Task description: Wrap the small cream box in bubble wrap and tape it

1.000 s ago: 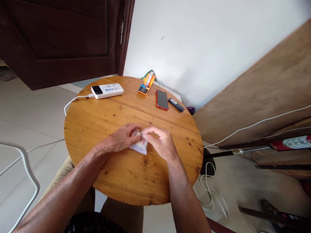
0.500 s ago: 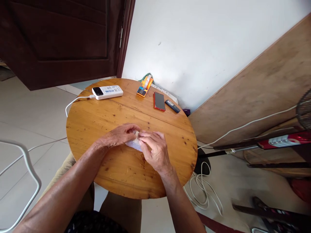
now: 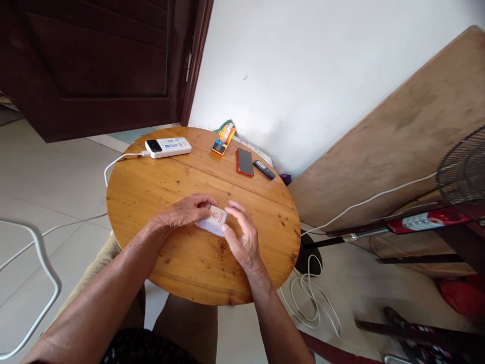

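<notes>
A small flat packet in bubble wrap (image 3: pixel 214 222) lies on the round wooden table, a white label with red print on its top. My left hand (image 3: pixel 191 210) is closed on the packet's left end, its thumb on top near the label. Just off the right end is my right hand (image 3: pixel 243 235), open with fingers and thumb apart. Its thumb tip comes close to the packet's lower right corner; I cannot tell if they touch.
Along the table's (image 3: pixel 151 192) far side lie a white power bank (image 3: pixel 170 146) with a cable plugged in, an orange tape dispenser (image 3: pixel 224 139), a red-edged phone (image 3: pixel 245 162) and a dark handheld device (image 3: pixel 264 169). A fan (image 3: pixel 464 169) stands at right; coiled cable (image 3: pixel 312 303) lies on the floor.
My right hand has drawn back to the right and its fingers have spread, uncovering the packet's printed label. My left hand keeps its hold. The view has shifted slightly.
</notes>
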Available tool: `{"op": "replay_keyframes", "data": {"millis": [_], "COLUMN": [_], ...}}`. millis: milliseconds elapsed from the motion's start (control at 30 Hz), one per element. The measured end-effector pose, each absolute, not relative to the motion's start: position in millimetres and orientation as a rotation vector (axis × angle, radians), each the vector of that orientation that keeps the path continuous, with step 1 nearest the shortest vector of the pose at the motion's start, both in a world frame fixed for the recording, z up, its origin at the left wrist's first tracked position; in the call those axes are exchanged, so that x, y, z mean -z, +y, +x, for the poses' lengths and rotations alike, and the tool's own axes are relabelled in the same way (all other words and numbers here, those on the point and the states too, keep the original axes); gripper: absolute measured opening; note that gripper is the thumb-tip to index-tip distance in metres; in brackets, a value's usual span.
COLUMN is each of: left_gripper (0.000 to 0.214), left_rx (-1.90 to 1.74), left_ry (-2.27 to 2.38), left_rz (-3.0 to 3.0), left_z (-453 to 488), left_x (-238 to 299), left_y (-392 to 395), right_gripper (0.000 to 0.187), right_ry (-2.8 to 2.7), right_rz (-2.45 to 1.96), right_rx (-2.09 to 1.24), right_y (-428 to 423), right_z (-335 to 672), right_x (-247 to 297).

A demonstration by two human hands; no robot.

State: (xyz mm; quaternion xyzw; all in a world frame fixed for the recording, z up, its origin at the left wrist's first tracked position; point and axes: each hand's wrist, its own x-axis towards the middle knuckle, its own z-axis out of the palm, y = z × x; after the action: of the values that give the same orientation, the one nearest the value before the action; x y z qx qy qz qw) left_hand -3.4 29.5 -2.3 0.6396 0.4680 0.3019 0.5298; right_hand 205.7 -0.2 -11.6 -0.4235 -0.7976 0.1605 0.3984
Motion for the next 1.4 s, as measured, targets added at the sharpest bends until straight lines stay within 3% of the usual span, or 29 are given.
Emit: {"op": "replay_keyframes", "data": {"millis": [367, 833, 967, 1133, 1200, 1400], "left_gripper": [0.038, 0.038, 0.039, 0.036, 0.041, 0.086], "left_rx": [-0.743, -0.770, -0.767, -0.753, -0.744, -0.751], "left_ry": [1.103, 1.118, 1.129, 1.148, 1.167, 1.192], "left_rz": [1.541, 1.495, 1.456, 1.528, 1.601, 1.725], "left_z": [-3.4, -2.6, -2.5, -0.3, 1.3, 10.0], "left_x": [11.0, 10.3, 5.9, 4.5, 4.6, 7.3], "left_y": [33.3, 33.1, 31.7, 32.9, 31.7, 24.8], "right_gripper": [0.031, 0.025, 0.012, 0.019, 0.017, 0.015], "right_ry": [-2.279, -2.135, -2.214, -2.175, -2.074, -1.855], "right_rz": [-1.072, -1.191, -1.207, -1.142, -1.152, -1.210], "right_rx": [0.040, -0.288, -0.204, -0.187, -0.294, -0.476], "right_y": [-5.8, 2.2, 8.9, 20.2, 27.0, 49.8], "right_z": [195.7, 195.6, 192.2, 186.7, 185.8, 187.2], "right_x": [11.7, -3.6, -13.0, -10.1, -7.6, -16.6]}}
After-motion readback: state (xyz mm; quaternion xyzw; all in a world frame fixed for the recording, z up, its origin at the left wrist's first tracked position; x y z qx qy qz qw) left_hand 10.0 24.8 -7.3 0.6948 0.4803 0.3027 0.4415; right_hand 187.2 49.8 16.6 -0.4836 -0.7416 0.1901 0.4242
